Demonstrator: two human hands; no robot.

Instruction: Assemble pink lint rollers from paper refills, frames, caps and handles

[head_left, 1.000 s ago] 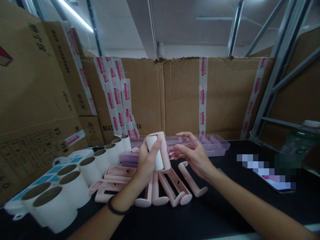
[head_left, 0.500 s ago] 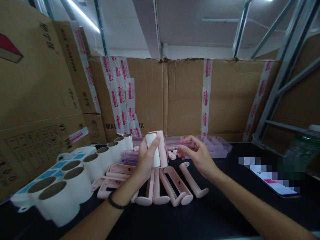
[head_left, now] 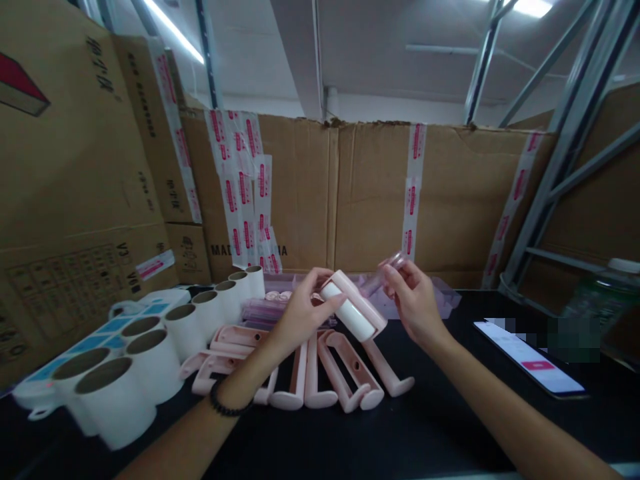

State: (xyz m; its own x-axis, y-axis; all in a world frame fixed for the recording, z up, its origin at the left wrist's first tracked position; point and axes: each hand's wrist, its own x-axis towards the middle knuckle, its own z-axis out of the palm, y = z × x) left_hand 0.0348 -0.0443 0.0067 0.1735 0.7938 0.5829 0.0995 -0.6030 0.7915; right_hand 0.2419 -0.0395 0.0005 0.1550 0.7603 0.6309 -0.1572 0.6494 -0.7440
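Observation:
My left hand (head_left: 300, 313) is closed around a pink lint roller (head_left: 353, 312) with a white roll fitted on it, tilted down to the right above the black table (head_left: 440, 427). My right hand (head_left: 417, 303) pinches a translucent purple cover (head_left: 383, 273), lifted just right of the roller's upper end. Under both hands lie several pink roller handles (head_left: 340, 370) side by side. More purple covers (head_left: 280, 307) are stacked behind them.
White paper rolls (head_left: 145, 360) stand bunched at the left, in front of cardboard boxes (head_left: 75, 200). A taped cardboard wall (head_left: 375, 200) closes the back. A phone (head_left: 530, 357) and a green bottle (head_left: 600, 293) sit at the right by a metal rack (head_left: 565, 153).
The left hand has tipped the roller from upright to slanting down to the right. The right hand has picked a purple cover off the stack and raised it beside the roller.

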